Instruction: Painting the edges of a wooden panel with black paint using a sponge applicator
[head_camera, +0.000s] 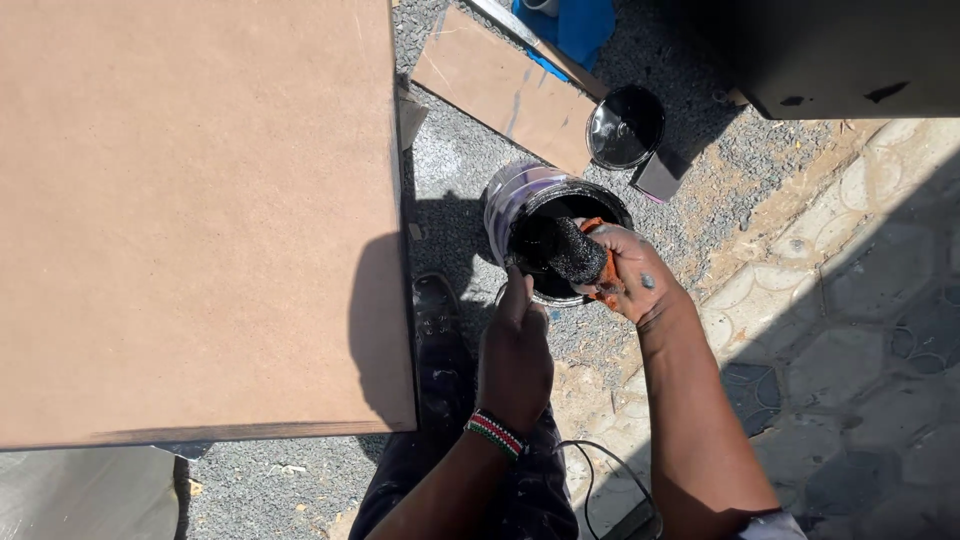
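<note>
Now loading the roller with black paint

Nearest, the left hand (515, 355) steadies the paint can (545, 225) rim, fingers loosely curled. Its right hand (630, 272) grips a black-soaked roller (572, 250) over the can. Beyond lie the lid (625, 127) and, left, the still-unpainted brown board (200, 210)

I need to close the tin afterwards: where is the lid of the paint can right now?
The round black lid lies on the gravel in the upper middle of the head view, just beyond the open paint can, beside a cardboard strip.
</note>
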